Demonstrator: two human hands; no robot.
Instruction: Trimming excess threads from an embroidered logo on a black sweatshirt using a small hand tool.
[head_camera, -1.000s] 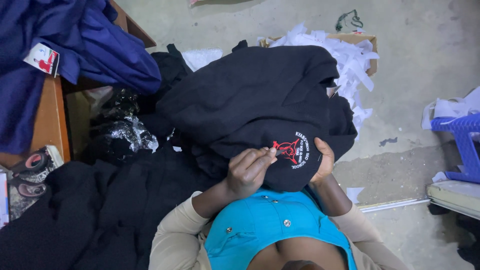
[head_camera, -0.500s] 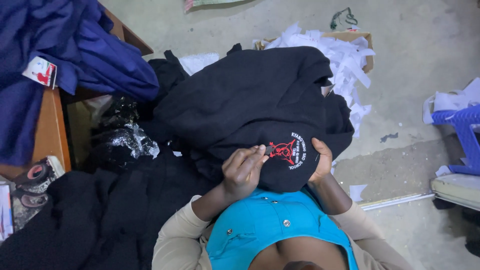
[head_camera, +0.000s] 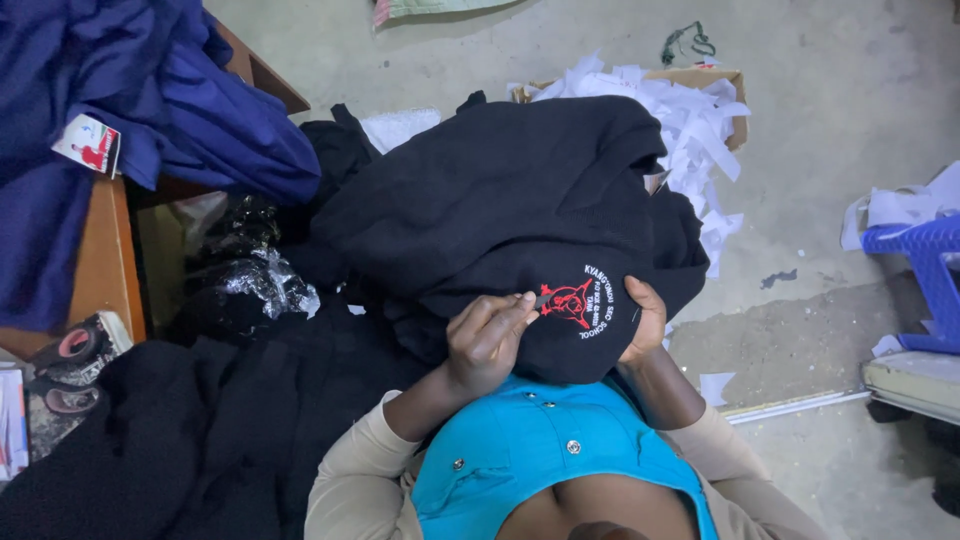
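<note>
Left hand (head_camera: 487, 338): fingers curled, fingertips pinched together on a small dark tool (head_camera: 541, 299) whose tip lies on the red badge (head_camera: 572, 304) of the black garment (head_camera: 520, 220). What kind of tool it is cannot be told; it is too small. Right hand (head_camera: 645, 320): closed on the garment's edge just right of the badge, thumb on top, fingers hidden under the cloth, pulling the fabric taut over the lap.

Garment: bulky, dark knit, heaped across the person's lap and rising away from the body. Badge sits at the near edge, between the two hands, red stitching with a ring of white lettering around it.

Person wears a bright blue top (head_camera: 540, 460) with small buttons and beige sleeves (head_camera: 355, 480).

Surroundings:
- More black cloth (head_camera: 170, 430) spread to the left, touching the garment's lower edge.
- Blue fabric (head_camera: 130, 120) piled on a wooden table (head_camera: 100, 270) at far left, with a white tag (head_camera: 88, 146) on it.
- Crumpled clear plastic (head_camera: 260, 285) between the table and the garment.
- Cardboard box (head_camera: 700, 80) full of white paper scraps (head_camera: 690, 130) behind the garment, on the concrete floor (head_camera: 830, 120).
- Blue plastic stool (head_camera: 925, 270) at the right edge, well apart from the hands.
</note>
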